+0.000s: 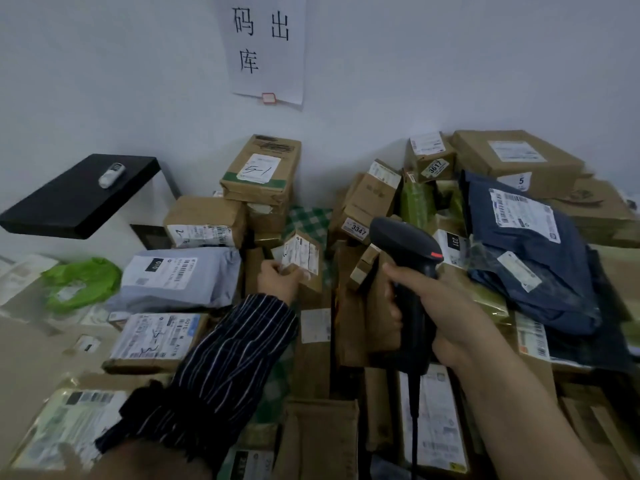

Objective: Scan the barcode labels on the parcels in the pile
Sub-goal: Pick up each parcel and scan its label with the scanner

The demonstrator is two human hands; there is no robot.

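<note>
Left hand grips small brown labelled carton, right hand grips black handheld scanner, grey plastic mailer left, navy plastic mailer right.

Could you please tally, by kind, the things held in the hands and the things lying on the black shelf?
barcode scanner: 1, gripped by the right hand
small cardboard parcel: 1, held by the left hand
small white device: 1, on the black shelf
Total: 3
</note>
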